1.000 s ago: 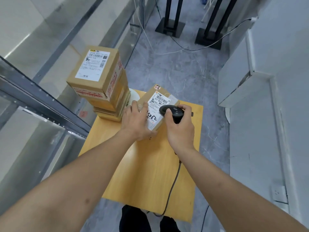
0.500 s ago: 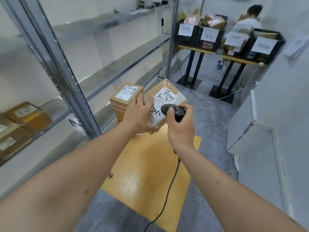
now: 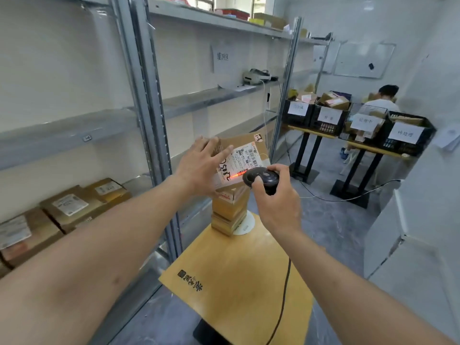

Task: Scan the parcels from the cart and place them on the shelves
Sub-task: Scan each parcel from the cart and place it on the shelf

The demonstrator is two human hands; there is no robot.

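Note:
My left hand [image 3: 199, 168] holds a brown cardboard parcel [image 3: 252, 148] up in the air, fingers spread over its white label. My right hand [image 3: 278, 202] grips a black corded scanner [image 3: 261, 176] just right of the label. A red scan line glows on the label beside the scanner. Below the raised parcel, a stack of small cardboard boxes [image 3: 229, 212] stands at the far end of the yellow wooden cart top [image 3: 236, 275]. Metal shelves [image 3: 74, 130] run along the left; several labelled parcels [image 3: 69, 207] lie on a low shelf.
The scanner cable [image 3: 283, 295] trails across the cart's right side. Black crates with paper labels [image 3: 328, 118] sit on stands at the back right, where a person [image 3: 383, 100] sits. White cabinets [image 3: 410, 245] line the right. A headset [image 3: 256, 77] lies on a middle shelf.
My view has tilted up from the cart toward the shelves. My left hand has lifted the parcel off the cart, the scanner has stayed beside its label, and the red scan line now shows.

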